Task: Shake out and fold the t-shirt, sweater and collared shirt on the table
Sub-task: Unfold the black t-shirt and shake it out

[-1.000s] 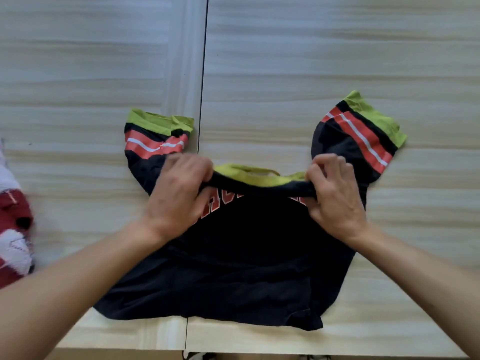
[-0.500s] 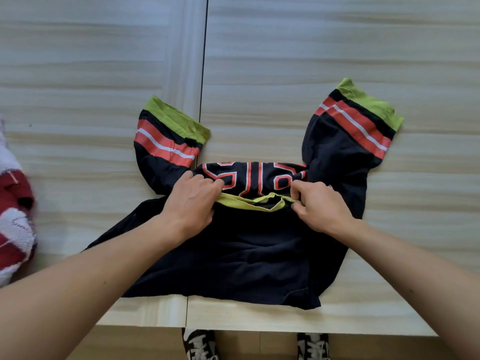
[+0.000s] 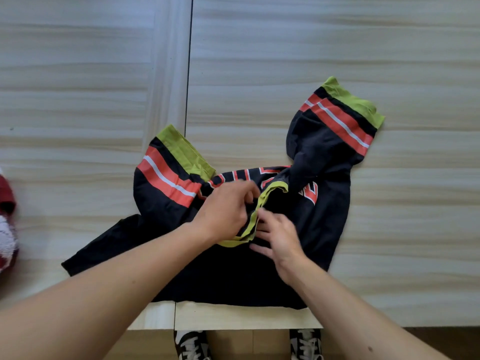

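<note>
The black t-shirt (image 3: pixel 233 276) lies on the worktop (image 3: pixel 285 48) near its front edge, with both sleeves pointing away. The left hand (image 3: pixel 226 211) grips the green collar (image 3: pixel 260 202). The right hand (image 3: pixel 281 236) touches the collar close beside the left one; whether it pinches, I cannot tell. A red and white sweater (image 3: pixel 6 224) lies at the left edge.

Bright, soft, even light spreads over the pale worktop (image 3: pixel 285 48). The black cloth of the t-shirt (image 3: pixel 324 216) swallows most fold detail, and only faint shadows lie beside the forearms. Motion blur smears the left hand (image 3: pixel 226 211); the right hand (image 3: pixel 279 235) is slightly sharper. Wide-angle stretch swells the forearms toward the lower edge.
</note>
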Motion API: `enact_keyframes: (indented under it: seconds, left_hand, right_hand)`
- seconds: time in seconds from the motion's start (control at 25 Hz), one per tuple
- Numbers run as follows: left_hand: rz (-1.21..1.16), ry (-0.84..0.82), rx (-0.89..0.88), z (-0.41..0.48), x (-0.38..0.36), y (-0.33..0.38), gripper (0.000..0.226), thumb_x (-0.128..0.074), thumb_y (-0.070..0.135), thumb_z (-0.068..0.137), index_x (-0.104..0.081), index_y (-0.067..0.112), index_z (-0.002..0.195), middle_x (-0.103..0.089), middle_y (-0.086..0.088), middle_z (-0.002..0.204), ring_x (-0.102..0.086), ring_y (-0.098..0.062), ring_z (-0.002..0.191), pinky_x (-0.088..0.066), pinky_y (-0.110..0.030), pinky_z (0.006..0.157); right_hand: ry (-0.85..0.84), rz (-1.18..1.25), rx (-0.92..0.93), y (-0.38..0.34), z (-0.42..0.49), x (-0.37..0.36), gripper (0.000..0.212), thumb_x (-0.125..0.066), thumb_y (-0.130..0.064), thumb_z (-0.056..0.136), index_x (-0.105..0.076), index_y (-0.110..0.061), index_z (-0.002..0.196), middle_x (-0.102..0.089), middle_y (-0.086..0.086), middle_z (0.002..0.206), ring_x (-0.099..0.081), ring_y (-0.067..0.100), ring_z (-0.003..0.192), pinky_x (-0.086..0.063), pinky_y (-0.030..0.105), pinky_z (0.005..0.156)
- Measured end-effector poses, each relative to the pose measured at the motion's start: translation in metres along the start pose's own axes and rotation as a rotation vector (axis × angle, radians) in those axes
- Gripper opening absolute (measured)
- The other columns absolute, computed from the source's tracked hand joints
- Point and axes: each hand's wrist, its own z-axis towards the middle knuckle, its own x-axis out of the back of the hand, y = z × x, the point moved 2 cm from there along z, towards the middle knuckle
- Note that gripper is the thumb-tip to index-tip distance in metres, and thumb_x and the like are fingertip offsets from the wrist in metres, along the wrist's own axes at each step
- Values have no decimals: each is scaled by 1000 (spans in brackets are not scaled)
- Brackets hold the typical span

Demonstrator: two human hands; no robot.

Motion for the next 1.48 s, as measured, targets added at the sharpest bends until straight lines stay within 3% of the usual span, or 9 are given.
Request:
enact_keyframes:
  seconds: [0.2,0.32,0.4,0.64,0.72,0.88,1.08,1.24,1.48]
  left_hand:
    - [410,-423,-189,53,-20,24,80,-49,-7,80,-44,33,149,-36,3,157,-42,-24,136,-49,-46,100]
    - [580,-516,-234,72,-13,29,40,-53,8,91,-67,26,124,-53,-3,134,-58,-28,119,-51,-43,93]
    - [615,-430,-263,80,7,40,21,-55,11,92,-72,18,103,-61,-7,112,-62,-30,104,-49,-40,85]
    - [557,-125,-251,71,110,66,13,-52,16,100,-64,14,96,-46,1,91,-60,-34,91,-45,-43,78]
    - [552,-58,-219,61,150,86,19,-51,22,101,-62,14,87,-47,2,87,-58,-32,86,-45,-43,76]
    - [449,228,-178,28,244,159,47,-44,30,104,-41,25,57,-42,6,70,-43,-18,64,-32,-35,66]
    - [286,398,-249,-38,363,289,46,-46,28,105,-52,18,60,-48,1,79,-43,-12,78,-30,-22,68]
    - [132,521,-306,-96,455,404,49,-49,22,106,-40,16,58,-37,5,55,-34,-8,49,-25,-20,50]
    - [257,714,-525,-196,570,565,47,-45,27,107,-32,17,63,-27,4,56,-28,-7,48,-23,-24,51]
  right_hand:
    - [-90,-61,14,12,-4,-18,12,-65,-3,93,-63,-12,101,-68,6,95,-68,22,92,-62,39,86]
    - [-135,30,46,6,-9,-16,8,-66,-3,94,-64,-10,98,-68,4,89,-68,22,88,-63,39,80]
    - [-186,56,102,-4,-17,-9,7,-66,-8,95,-67,-8,102,-72,5,91,-70,21,90,-62,38,77]
    - [-144,130,288,-87,-49,8,19,-56,-20,102,-69,-12,91,-70,10,85,-67,22,74,-58,43,74]
    - [-120,103,375,-129,-67,8,23,-59,-20,101,-71,-15,83,-64,10,76,-63,25,66,-52,50,76]
    - [-89,8,477,-222,-144,5,33,-55,-6,96,-60,-16,65,-55,-1,55,-55,16,49,-47,29,58]
    - [14,-222,686,-327,-289,4,36,-49,-9,98,-60,-15,64,-53,0,60,-53,14,55,-44,36,68]
    - [160,-476,1079,-401,-428,3,22,-49,-9,99,-65,-14,83,-61,-1,69,-56,6,60,-42,19,57]
    - [479,-927,1440,-483,-595,15,8,-57,-16,91,-65,-15,93,-56,2,87,-49,26,75,-37,34,67]
